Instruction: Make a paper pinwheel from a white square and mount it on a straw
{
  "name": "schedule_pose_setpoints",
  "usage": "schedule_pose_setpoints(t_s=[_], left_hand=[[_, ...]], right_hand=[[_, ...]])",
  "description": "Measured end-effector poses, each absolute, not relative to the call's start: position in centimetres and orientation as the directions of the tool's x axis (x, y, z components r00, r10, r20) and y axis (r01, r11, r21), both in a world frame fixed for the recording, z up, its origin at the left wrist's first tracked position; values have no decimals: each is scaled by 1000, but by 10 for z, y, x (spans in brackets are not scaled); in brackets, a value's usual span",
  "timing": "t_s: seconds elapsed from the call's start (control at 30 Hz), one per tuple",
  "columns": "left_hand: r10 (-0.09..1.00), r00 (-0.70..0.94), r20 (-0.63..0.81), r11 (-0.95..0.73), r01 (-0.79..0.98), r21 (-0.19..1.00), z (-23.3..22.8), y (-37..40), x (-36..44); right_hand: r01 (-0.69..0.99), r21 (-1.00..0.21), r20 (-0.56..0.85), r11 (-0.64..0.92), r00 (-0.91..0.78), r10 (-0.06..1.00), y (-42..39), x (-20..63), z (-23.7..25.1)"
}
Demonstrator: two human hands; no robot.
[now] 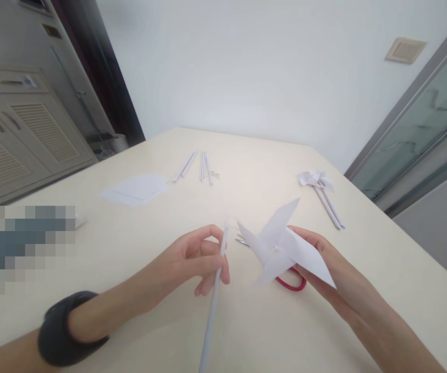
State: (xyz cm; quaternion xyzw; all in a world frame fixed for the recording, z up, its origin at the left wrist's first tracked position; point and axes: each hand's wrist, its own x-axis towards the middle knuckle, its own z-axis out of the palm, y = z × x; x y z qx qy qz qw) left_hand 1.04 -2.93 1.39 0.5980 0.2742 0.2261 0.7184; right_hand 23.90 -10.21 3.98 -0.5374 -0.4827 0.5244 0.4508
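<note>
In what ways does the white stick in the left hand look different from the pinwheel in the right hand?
The stick is narrow and straight, while the pinwheel spreads out in broad, pointed blades.
The stick slants across the fingers of the left hand; the pinwheel has the right hand behind it, at one side.
Both are white and held above the table.

Left of the red-handled scissors [295, 287], the left hand [187, 260] grips a slim paper tube [211, 316]; over the scissors, the right hand [337, 265] holds a white pinwheel [272, 246]. Beyond the scissors, more tubes [202, 166] lie on the desk [254, 331].
</note>
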Motion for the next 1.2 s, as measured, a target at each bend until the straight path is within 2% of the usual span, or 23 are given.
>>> schedule_pose_setpoints(t_s=[0.1,0.2,0.37,0.47,0.8,1.2], left_hand=[[629,766,-131,202,3,979,14,-33,11],[569,812,-133,245,-13,969,15,-39,13],[522,838,-156,305,-12,952,14,-43,15],[490,853,-178,337,3,941,12,-41,15],[454,870,-190,419,-21,908,10,-46,21],[414,886,-209,448,1,894,9,-46,23]], right_hand=[[-111,-958,-256,-263,-75,964,-101,237,41],[-154,-943,-292,-294,-34,956,-100,233,40],[-114,-983,-156,-146,81,984,-101,225,31],[-64,-990,-130,-123,127,983,-102,221,27],[-147,-987,-66,-61,34,997,-108,213,25],[-173,-984,-45,-39,36,998,-109,210,28]])
